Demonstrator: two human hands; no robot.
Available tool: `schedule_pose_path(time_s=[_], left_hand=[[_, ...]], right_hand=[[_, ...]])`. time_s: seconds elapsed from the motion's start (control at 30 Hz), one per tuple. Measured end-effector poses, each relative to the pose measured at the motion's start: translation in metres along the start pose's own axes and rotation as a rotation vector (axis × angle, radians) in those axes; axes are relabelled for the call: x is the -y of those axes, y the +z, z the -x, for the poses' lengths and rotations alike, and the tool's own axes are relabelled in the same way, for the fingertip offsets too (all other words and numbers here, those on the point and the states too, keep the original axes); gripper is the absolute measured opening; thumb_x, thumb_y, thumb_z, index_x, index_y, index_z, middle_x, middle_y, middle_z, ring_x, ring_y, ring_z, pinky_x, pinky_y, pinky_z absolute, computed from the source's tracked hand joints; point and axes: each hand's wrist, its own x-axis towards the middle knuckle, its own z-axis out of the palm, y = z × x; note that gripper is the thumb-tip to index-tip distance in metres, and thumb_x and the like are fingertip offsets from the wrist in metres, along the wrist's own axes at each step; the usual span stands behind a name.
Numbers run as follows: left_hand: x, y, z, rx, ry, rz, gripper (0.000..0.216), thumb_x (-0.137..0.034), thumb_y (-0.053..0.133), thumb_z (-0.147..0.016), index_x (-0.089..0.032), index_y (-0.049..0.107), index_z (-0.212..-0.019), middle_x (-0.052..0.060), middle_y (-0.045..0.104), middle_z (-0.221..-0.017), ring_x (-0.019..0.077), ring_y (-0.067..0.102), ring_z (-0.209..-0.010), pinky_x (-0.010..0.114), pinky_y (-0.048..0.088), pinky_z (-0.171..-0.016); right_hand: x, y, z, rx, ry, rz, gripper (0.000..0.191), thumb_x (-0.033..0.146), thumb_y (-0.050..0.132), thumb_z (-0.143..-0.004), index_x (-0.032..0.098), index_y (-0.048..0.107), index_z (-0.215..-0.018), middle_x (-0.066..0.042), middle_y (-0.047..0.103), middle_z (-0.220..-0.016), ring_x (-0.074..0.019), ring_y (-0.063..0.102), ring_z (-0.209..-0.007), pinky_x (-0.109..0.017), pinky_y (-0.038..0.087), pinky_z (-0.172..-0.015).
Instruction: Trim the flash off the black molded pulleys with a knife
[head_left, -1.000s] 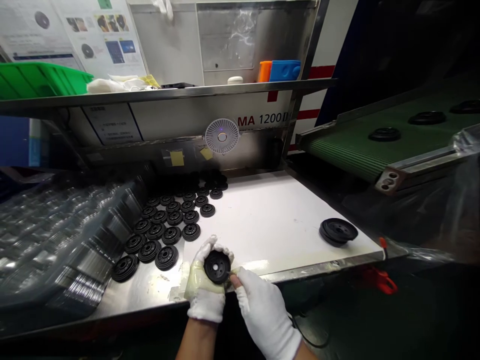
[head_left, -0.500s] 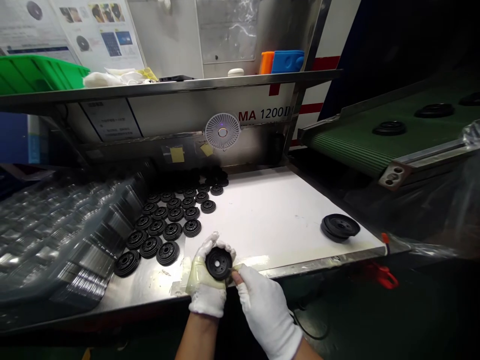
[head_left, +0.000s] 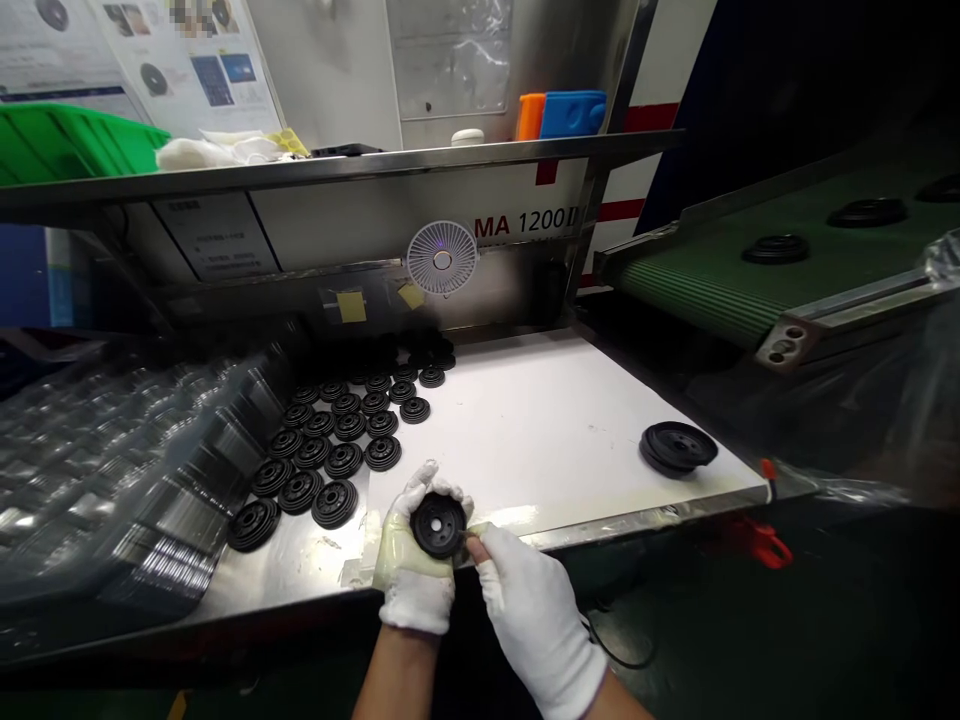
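A round black ribbed part [head_left: 438, 525] with a hole in its centre rests in my gloved left hand [head_left: 416, 560], its fingers wrapped round the rim. My right hand [head_left: 525, 605], also in a white glove with a thumb tip bare, is closed in a pinch at the right edge of the part. Whatever sits in that pinch is too small and hidden to name. Several like black parts [head_left: 334, 502] lie in rows on the table to the left of my hands. Another, wider black part [head_left: 677, 448] lies at the table's right end.
Stacked clear plastic trays [head_left: 150, 450] fill the left side. A green conveyor belt [head_left: 697, 285] carries several black parts at right. A small fan [head_left: 442, 258] hangs below a metal shelf [head_left: 420, 157], which bears a green bin [head_left: 75, 145]. A white sheet [head_left: 517, 420] covers the table's middle.
The camera view has shifted slightly. Both hands keep almost the same pose at the black part, with my right hand still against its edge.
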Motion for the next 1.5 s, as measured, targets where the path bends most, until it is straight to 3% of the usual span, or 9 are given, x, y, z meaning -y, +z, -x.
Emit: schedule_pose_path(time_s=[0.17,0.33,0.5,0.67,0.83,0.97,1.13,1.33,1.5], left_hand=[[0.003,0.002,-0.005,-0.077,0.064,0.067,0.010,-0.015,0.055,-0.073,-0.019,0.058,-0.081,-0.002,0.056,-0.062,0.0101,0.058,-0.061,0.030,0.051,-0.071],[0.003,0.002,0.004,-0.033,0.022,-0.049,0.031,-0.015,0.053,-0.070,-0.017,0.058,-0.101,0.009,0.063,-0.084,0.0211,0.061,-0.078,0.040,0.051,-0.070],[0.004,0.002,0.001,-0.055,0.005,-0.006,0.015,-0.017,0.056,-0.071,-0.016,0.060,-0.085,0.002,0.057,-0.063,0.0157,0.058,-0.061,0.032,0.050,-0.060],[0.006,0.002,-0.004,-0.103,0.069,0.061,0.012,-0.015,0.055,-0.073,-0.019,0.059,-0.083,-0.001,0.057,-0.062,0.0112,0.057,-0.060,0.029,0.050,-0.066],[0.000,-0.002,0.006,0.031,-0.008,-0.033,0.033,-0.016,0.054,-0.070,-0.017,0.057,-0.103,0.010,0.063,-0.088,0.0254,0.060,-0.087,0.043,0.049,-0.074],[0.000,0.001,0.005,-0.035,-0.048,0.018,0.021,-0.014,0.056,-0.070,-0.015,0.059,-0.091,0.003,0.058,-0.065,0.0163,0.059,-0.066,0.034,0.051,-0.067],[0.006,0.002,-0.004,-0.109,0.030,0.117,0.009,-0.013,0.058,-0.071,-0.017,0.058,-0.080,-0.002,0.054,-0.059,0.0098,0.055,-0.057,0.027,0.050,-0.066],[0.002,-0.002,0.006,0.018,-0.043,-0.030,0.031,-0.017,0.054,-0.070,-0.016,0.059,-0.100,0.010,0.062,-0.084,0.0217,0.061,-0.078,0.042,0.050,-0.071],[0.001,-0.003,0.004,-0.040,-0.064,0.014,0.018,-0.015,0.056,-0.068,-0.015,0.060,-0.085,0.004,0.057,-0.065,0.0154,0.057,-0.063,0.035,0.051,-0.064]], right_hand=[[0.010,0.004,0.003,-0.012,-0.034,-0.002,0.027,0.030,0.035,-0.090,0.023,0.050,-0.068,0.003,0.059,-0.059,-0.0138,0.053,-0.052,-0.028,0.020,-0.050],[0.005,0.000,0.001,-0.025,-0.044,-0.032,0.027,0.030,0.034,-0.090,0.022,0.052,-0.071,0.002,0.060,-0.063,-0.0134,0.054,-0.055,-0.026,0.023,-0.051],[0.001,-0.001,0.004,-0.046,-0.016,-0.015,0.026,0.029,0.035,-0.090,0.022,0.052,-0.072,0.002,0.060,-0.062,-0.0140,0.054,-0.055,-0.026,0.023,-0.051],[0.010,0.003,0.007,-0.027,-0.047,-0.005,0.025,0.027,0.037,-0.088,0.022,0.050,-0.068,0.003,0.059,-0.057,-0.0134,0.054,-0.051,-0.027,0.021,-0.050],[0.005,-0.001,0.003,-0.049,-0.057,-0.035,0.025,0.028,0.035,-0.089,0.022,0.052,-0.072,0.002,0.060,-0.061,-0.0134,0.053,-0.053,-0.026,0.022,-0.050],[0.001,0.002,0.004,-0.078,-0.030,-0.006,0.026,0.028,0.035,-0.089,0.022,0.052,-0.071,0.001,0.059,-0.060,-0.0138,0.053,-0.052,-0.026,0.023,-0.050],[0.009,0.006,0.010,-0.048,-0.043,0.010,0.025,0.027,0.037,-0.088,0.022,0.051,-0.068,0.002,0.059,-0.057,-0.0132,0.054,-0.051,-0.027,0.021,-0.049],[0.007,0.004,0.009,-0.039,-0.056,-0.013,0.025,0.028,0.035,-0.089,0.022,0.053,-0.071,0.002,0.060,-0.061,-0.0136,0.055,-0.053,-0.027,0.022,-0.049],[0.000,0.006,0.010,-0.057,-0.023,0.004,0.025,0.029,0.036,-0.089,0.023,0.054,-0.074,0.002,0.060,-0.061,-0.0146,0.055,-0.053,-0.027,0.023,-0.050]])
